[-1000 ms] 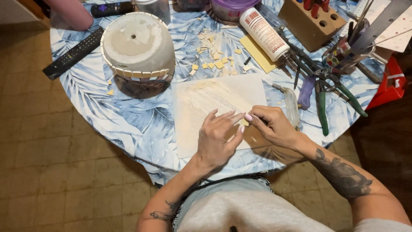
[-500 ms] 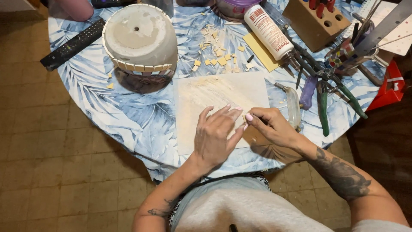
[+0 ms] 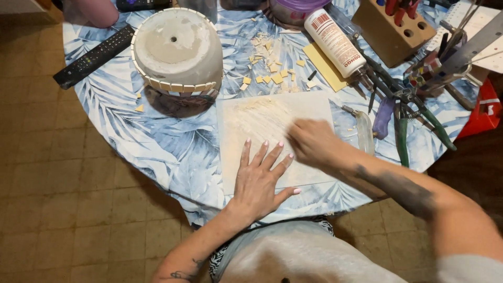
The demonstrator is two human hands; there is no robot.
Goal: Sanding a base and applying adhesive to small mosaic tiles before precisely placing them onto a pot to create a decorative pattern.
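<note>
Looking down from a head camera, a round table (image 3: 157, 136) covered in a blue leaf-print cloth fills the top of the view, with worn brown tiled floor (image 3: 63, 209) below and to the left of it. Near the table's middle lies a pale square tile (image 3: 272, 120), streaked with cream-coloured smears on its upper part. The left hand (image 3: 259, 181) lies flat, palm down, on the lower part of the tile, fingers (image 3: 262, 154) spread wide and straight, gripping nothing. The right hand (image 3: 312, 141) sits on the tile's right portion, just beside the left fingertips; it is motion-blurred and loosely curled, and whether it holds anything cannot be told. Both forearms bear dark tattoos.

Above and left of the tile, an upturned grey concrete pot (image 3: 175, 50) stands with a row of small cream pieces around its rim. A black remote control (image 3: 94, 56) lies to the pot's left. Above the tile, small yellow mosaic chips (image 3: 267, 65) are scattered on the cloth. To the upper right lie a white glue bottle (image 3: 335, 42), a wooden tool block (image 3: 393, 29), and green-handled pliers (image 3: 406, 131) among other tools near the table's right edge
</note>
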